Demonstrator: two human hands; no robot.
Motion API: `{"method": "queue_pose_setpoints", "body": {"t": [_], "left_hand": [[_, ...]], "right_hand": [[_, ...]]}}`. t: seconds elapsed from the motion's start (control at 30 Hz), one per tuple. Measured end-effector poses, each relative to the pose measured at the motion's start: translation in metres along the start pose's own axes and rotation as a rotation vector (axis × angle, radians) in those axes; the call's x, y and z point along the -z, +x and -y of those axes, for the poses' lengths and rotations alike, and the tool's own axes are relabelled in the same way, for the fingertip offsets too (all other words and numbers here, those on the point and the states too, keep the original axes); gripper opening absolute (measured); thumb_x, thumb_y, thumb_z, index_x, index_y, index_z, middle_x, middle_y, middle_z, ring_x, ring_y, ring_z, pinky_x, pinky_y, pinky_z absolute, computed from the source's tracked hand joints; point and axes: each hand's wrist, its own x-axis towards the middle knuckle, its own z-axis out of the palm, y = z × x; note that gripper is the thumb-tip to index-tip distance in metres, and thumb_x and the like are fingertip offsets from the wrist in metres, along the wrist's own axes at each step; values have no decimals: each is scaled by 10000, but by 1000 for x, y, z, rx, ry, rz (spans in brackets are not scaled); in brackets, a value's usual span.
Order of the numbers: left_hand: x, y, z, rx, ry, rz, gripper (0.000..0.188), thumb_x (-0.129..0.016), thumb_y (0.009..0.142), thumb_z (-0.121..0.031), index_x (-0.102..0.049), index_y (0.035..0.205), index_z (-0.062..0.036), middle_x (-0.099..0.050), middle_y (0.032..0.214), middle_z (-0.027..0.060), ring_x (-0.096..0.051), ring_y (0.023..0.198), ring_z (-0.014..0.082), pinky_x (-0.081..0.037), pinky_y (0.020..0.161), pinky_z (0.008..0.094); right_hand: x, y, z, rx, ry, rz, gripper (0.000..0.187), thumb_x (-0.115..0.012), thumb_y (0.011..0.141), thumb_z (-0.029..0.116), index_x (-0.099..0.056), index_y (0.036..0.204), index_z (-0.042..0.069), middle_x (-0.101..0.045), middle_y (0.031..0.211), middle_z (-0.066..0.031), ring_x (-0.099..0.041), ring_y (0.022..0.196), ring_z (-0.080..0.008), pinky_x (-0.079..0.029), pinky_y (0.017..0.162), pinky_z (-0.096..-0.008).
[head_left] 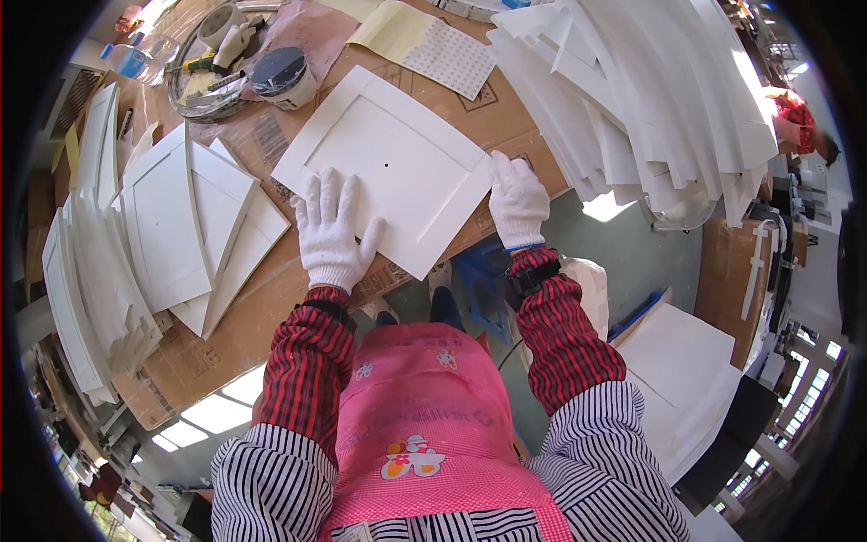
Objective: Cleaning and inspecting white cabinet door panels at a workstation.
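Observation:
A white framed panel [397, 135] with a small dark hole near its middle lies on the cardboard-covered table [361, 287] in front of me. My left hand [330, 226], in a white knit glove, rests flat with fingers spread on the panel's lower left part. At the panel's right corner is my right hand [519, 200], gloved too. Its fingers are closed around that corner, thumb side against the edge. Both forearms wear red-and-black striped sleeve covers.
Stacked white panels [172, 212] fan out at the left. A tall pile of white pieces [632, 99] stands at the right. Behind lie a tub with a dark lid [282, 77], a coiled hose [203, 108], a water bottle [126, 59] and a dotted sheet [442, 54]. More white sheets [682, 361] sit lower right.

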Motion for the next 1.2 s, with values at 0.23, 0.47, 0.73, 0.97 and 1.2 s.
{"method": "queue_pose_setpoints", "body": {"t": [0.23,0.47,0.73,0.97,1.2], "left_hand": [[2,0,1,5,-7,-10,736,-689,906,-478,-523,1525,-116,-419,1625,184,-354,1518,421,-228,1236,637],[2,2,0,13,2,25,727,-662,927,-452,-486,1553,-128,-379,1654,176,-305,1544,417,-200,1257,611],[3,3,-2,9,-11,31,719,-662,932,-446,-488,1553,-126,-385,1650,176,-306,1546,412,-203,1257,609],[3,0,2,21,-5,21,708,-660,937,-440,-494,1548,-124,-394,1644,178,-312,1542,414,-209,1255,606],[3,4,-2,4,-15,15,715,-662,930,-449,-499,1541,-117,-398,1641,179,-313,1541,417,-209,1254,609]], "right_hand": [[-5,-22,6,246,-22,-9,263,-615,957,208,-690,1209,189,-618,881,-69,-679,810,-306,-565,665,-454],[-4,-7,0,183,-5,-28,226,-594,990,217,-684,1192,169,-646,893,-77,-686,791,-322,-563,650,-452],[-2,0,-4,86,20,-15,277,-635,945,185,-712,1212,186,-637,895,-86,-675,797,-327,-567,677,-454],[3,-39,20,393,95,65,352,-607,909,139,-695,1250,140,-621,877,-62,-671,786,-297,-568,675,-452],[-3,-37,15,307,29,-39,341,-585,927,148,-695,1250,139,-612,843,-46,-639,713,-287,-544,631,-432]]}}
